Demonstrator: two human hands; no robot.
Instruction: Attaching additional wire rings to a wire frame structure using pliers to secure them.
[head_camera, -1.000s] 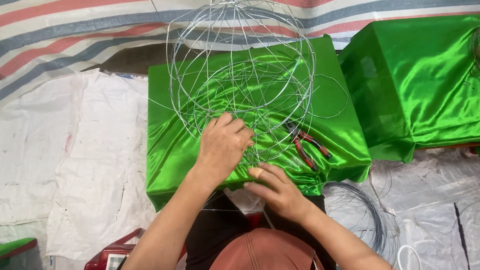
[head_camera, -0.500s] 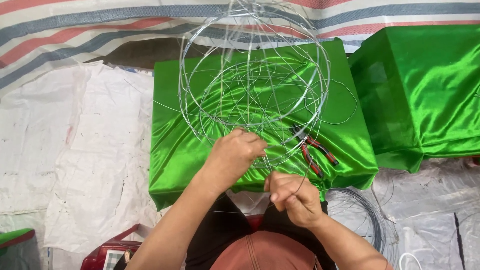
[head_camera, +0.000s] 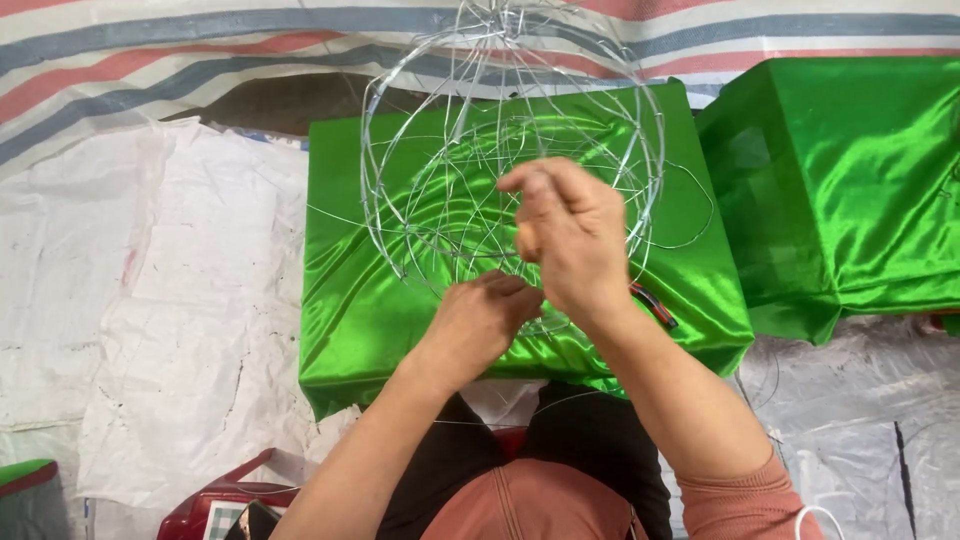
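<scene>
Above the green cloth (head_camera: 380, 310), both hands' grips pinch the wire frame (head_camera: 420, 190).

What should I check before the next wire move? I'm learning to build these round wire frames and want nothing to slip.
1. Left hand steadies the wire frame at its near lower edge: ok.
2. Right hand has a wire pinched in its raised fingertips: cannot tell, the strand is too thin to see.
3. Frame rests on the green satin-covered box: ok.
4. Red-handled pliers within reach: ok, beside the right wrist, mostly hidden.
5. Loose wire ends tucked in: not ok, one strand loops out on the right side.
</scene>
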